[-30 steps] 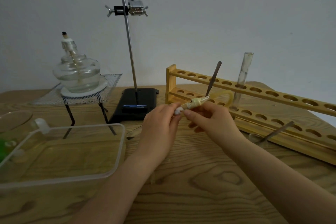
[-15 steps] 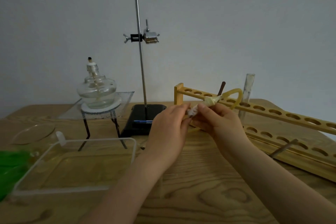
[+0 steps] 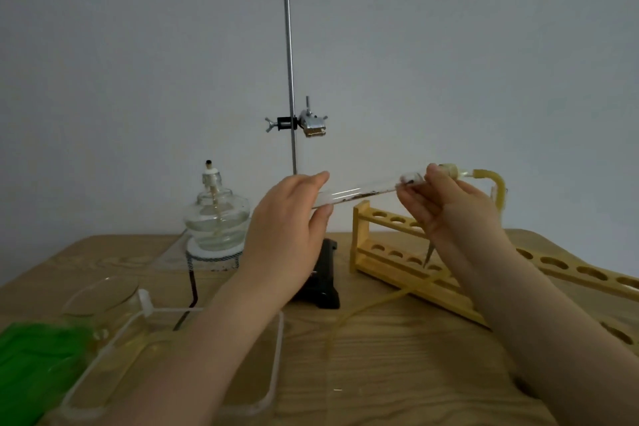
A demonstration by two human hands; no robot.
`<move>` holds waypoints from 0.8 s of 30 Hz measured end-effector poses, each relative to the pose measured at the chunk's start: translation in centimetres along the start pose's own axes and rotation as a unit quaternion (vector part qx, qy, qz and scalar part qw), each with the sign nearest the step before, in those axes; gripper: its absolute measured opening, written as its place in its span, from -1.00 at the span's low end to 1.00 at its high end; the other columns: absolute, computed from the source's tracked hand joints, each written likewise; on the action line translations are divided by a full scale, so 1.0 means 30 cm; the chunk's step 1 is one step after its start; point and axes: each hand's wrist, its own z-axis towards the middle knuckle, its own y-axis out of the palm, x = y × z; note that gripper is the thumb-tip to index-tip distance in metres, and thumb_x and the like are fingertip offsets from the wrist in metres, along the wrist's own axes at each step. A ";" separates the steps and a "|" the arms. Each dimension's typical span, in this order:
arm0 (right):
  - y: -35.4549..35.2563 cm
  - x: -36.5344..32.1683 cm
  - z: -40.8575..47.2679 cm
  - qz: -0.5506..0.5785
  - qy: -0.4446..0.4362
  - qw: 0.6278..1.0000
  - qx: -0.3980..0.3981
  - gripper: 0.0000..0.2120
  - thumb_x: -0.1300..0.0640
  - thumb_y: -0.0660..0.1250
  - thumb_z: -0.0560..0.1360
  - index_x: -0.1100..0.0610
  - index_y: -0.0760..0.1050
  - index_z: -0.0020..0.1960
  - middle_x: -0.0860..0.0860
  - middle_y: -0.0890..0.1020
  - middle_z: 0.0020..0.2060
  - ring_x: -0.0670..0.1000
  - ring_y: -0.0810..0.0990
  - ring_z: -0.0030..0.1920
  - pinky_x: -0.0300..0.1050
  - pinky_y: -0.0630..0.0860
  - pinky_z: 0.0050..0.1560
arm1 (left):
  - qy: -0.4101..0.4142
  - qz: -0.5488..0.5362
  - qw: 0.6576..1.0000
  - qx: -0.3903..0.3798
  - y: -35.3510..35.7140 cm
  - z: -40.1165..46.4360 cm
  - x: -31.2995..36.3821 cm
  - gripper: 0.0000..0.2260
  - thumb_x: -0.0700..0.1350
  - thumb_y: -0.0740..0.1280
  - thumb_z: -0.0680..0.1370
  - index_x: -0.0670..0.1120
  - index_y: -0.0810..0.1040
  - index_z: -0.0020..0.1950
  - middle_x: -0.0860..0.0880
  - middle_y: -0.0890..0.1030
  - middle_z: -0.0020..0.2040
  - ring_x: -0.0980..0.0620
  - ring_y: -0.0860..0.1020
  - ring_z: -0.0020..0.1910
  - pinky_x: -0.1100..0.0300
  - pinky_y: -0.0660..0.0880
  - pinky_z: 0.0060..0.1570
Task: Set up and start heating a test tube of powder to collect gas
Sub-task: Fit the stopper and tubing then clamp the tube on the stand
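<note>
burner (image 3: pixel 217 218) left, stand (image 3: pixel 289 79) behind — rack (image 3: pixel 415 252) right

Between my fingers the test tube (image 3: pixel 363 191) is smooth clear glass, its tubing (image 3: pixel 498 187) dull yellow rubber. The rack (image 3: pixel 361 235) is matt wood; the far stand rod (image 3: pixel 289 55) is shiny metal.

"What's the person wearing?"
"Nothing on what shows. The left hand (image 3: pixel 290 218) and right hand (image 3: pixel 453 207) are bare, no gloves, rings or watch."
"Sleeves?"
"Both forearms are uncovered right down to the frame's bottom edge."
</note>
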 end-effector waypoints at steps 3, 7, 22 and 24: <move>0.037 -0.035 0.026 0.043 -0.014 0.999 0.009 -0.87 0.20 0.32 0.54 0.29 0.51 -0.06 0.14 0.67 -0.24 0.06 0.70 -0.15 -0.07 0.63 -0.04 | -0.013 -0.003 1.000 0.008 -0.032 0.053 -0.034 -0.61 -0.05 0.18 0.60 -0.01 0.32 0.44 0.03 0.42 0.33 0.13 0.33 0.31 0.34 0.17 0.21; 0.069 -0.068 0.059 0.063 -0.020 0.998 0.019 -0.89 0.22 0.32 0.53 0.28 0.50 -0.08 0.14 0.65 -0.25 0.05 0.69 -0.19 -0.07 0.64 -0.05 | -0.033 -0.022 0.999 0.023 -0.052 0.126 -0.071 -0.60 -0.05 0.19 0.60 0.00 0.30 0.45 0.02 0.42 0.32 0.10 0.35 0.31 0.30 0.21 0.22; 0.110 -0.079 0.170 0.093 -0.024 0.995 0.006 -0.90 0.22 0.32 0.54 0.27 0.48 -0.08 0.11 0.64 -0.34 0.04 0.68 -0.24 -0.07 0.64 -0.11 | -0.093 -0.170 0.981 -0.020 -0.004 0.322 -0.100 -0.49 -0.01 0.39 0.49 0.12 0.31 0.40 0.07 0.49 0.23 0.10 0.52 0.09 0.34 0.40 -0.03; 0.116 -0.082 0.174 0.096 -0.029 0.995 0.005 -0.90 0.22 0.32 0.54 0.27 0.47 -0.09 0.10 0.64 -0.38 0.04 0.68 -0.25 -0.07 0.64 -0.11 | -0.092 -0.162 0.983 -0.005 0.001 0.336 -0.104 -0.54 0.04 0.40 0.47 0.11 0.38 0.35 0.11 0.51 0.19 0.12 0.53 0.05 0.36 0.40 -0.08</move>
